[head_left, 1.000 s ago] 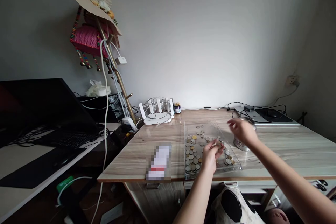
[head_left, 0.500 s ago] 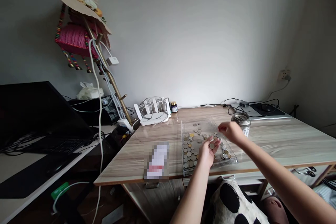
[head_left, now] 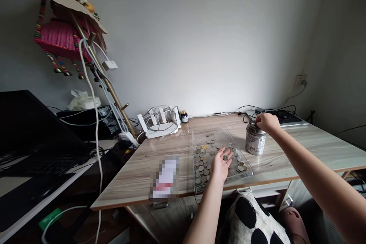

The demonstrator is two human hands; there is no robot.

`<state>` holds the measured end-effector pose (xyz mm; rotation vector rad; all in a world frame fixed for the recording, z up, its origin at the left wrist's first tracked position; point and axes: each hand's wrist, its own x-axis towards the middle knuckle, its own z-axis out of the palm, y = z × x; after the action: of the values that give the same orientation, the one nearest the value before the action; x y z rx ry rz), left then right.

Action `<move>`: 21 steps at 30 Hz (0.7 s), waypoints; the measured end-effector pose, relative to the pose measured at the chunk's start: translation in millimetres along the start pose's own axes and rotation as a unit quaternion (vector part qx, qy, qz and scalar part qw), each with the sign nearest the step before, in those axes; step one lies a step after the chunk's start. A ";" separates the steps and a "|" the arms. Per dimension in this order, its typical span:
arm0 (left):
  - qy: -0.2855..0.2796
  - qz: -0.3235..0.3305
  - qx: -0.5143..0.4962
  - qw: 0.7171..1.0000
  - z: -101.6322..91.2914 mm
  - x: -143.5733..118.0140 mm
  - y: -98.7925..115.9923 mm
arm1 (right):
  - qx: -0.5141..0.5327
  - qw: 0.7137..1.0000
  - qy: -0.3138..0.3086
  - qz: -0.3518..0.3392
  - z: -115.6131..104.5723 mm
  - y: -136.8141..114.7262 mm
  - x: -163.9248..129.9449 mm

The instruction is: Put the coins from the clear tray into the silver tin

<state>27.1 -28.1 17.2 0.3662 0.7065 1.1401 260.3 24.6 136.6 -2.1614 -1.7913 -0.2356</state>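
Note:
My left hand (head_left: 220, 163) is palm up over the clear tray (head_left: 251, 171), fingers stretched out, with a coin (head_left: 225, 158) lying on it. Below and around it, many loose coins (head_left: 203, 171) in silver and gold tones are spread across the tray. At the mouth of a round printed tin (head_left: 255, 142), right of the tray, is my right hand (head_left: 267, 122). Its fingers are pinched together over the rim, and whatever they hold is hidden.
A white router (head_left: 161, 129) with tangled cables and a small dark jar (head_left: 184, 116) stand at the back. A blurred-out paper-like item (head_left: 166, 179) lies left of the tray. Back right is a flat silver device (head_left: 294, 122); a dark laptop (head_left: 37, 129) sits at left.
My right hand has moved from above the tray to the tin's mouth. The left hand stays over the tray, its fingers more spread. The view has shifted slightly right.

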 end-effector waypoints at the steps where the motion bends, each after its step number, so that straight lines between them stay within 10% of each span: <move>1: -0.001 -0.001 0.000 1.000 -0.4 0.4 0.1 | -0.004 1.000 0.001 -0.006 -1.1 -0.5 0.3; 7: 0.015 0.005 -0.020 1.000 -0.4 1.3 0.2 | 0.039 0.983 0.134 -0.115 4.0 -33.6 -33.8; 15: 0.019 0.034 -0.079 0.996 0.7 -0.6 -1.3 | 0.076 0.906 -0.088 -0.406 61.0 -102.8 -118.9; 21: 0.006 0.024 -0.004 1.000 -0.7 -3.7 -2.3 | 0.120 0.960 0.045 -0.248 22.3 -70.8 -76.9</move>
<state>27.3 -32.4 16.5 0.3723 0.7076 1.1917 174.1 -27.4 100.6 -1.4907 -2.1543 -0.2107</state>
